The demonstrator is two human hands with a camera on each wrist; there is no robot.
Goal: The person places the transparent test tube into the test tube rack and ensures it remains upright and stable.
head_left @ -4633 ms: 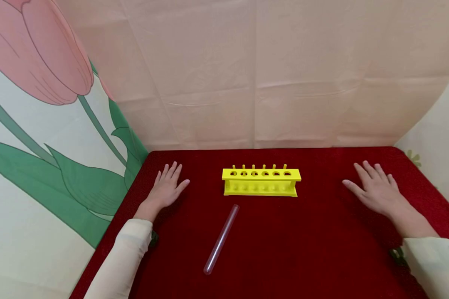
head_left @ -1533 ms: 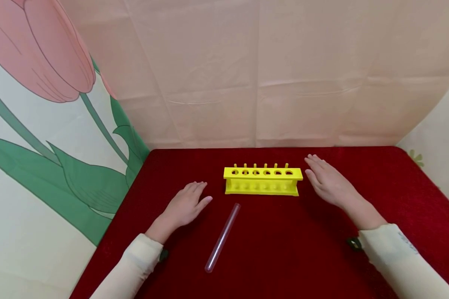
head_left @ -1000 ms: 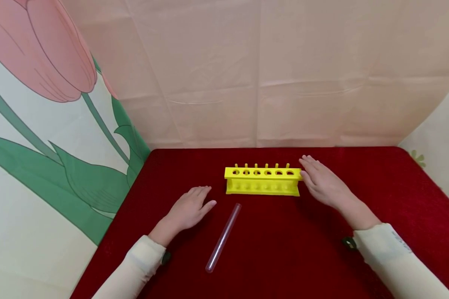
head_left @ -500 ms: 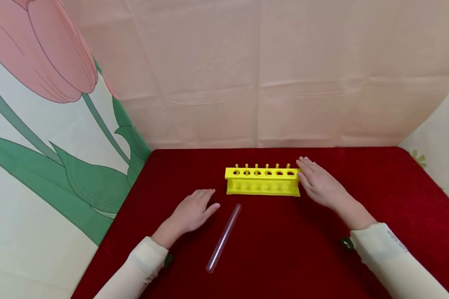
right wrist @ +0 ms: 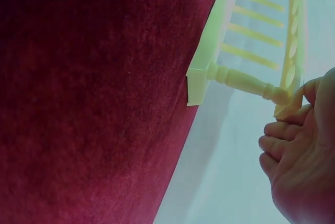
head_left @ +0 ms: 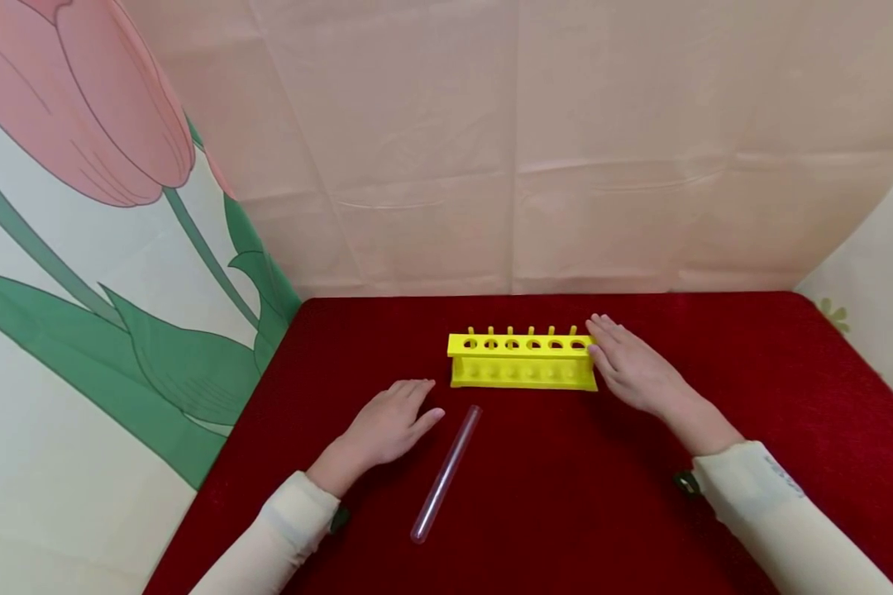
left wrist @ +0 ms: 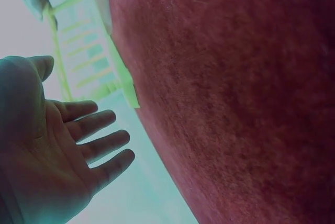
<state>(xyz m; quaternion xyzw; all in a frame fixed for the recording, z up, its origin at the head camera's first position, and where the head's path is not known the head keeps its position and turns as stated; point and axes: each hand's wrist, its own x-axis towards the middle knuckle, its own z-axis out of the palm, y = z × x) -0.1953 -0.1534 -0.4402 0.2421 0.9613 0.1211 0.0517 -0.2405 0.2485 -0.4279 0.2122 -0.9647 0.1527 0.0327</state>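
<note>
A yellow test tube rack [head_left: 522, 373] with a row of holes and several pegs stands upright on the red cloth. At its right end my right hand [head_left: 635, 369] pinches the top plate; the right wrist view has thumb and forefinger of that hand [right wrist: 301, 158] on the corner of the rack [right wrist: 246, 80]. In front of the rack a clear test tube [head_left: 446, 475] lies slantwise. My left hand [head_left: 389, 421] hovers left of the tube's upper end, apart from it. Its fingers are extended and hold nothing in the left wrist view, where the rack [left wrist: 123, 75] stands beyond.
Red cloth [head_left: 551, 504] covers the table. Behind its far edge hangs a pale pink curtain [head_left: 417, 165]. A white cloth with a printed tulip [head_left: 104, 107] hangs at the left, and another pale cloth [head_left: 874, 264] at the right.
Both hands have moved inward from the table's sides. The right has reached the rack's right end and taken hold there; the left has come close to the tube. Rack and tube stay in place.
</note>
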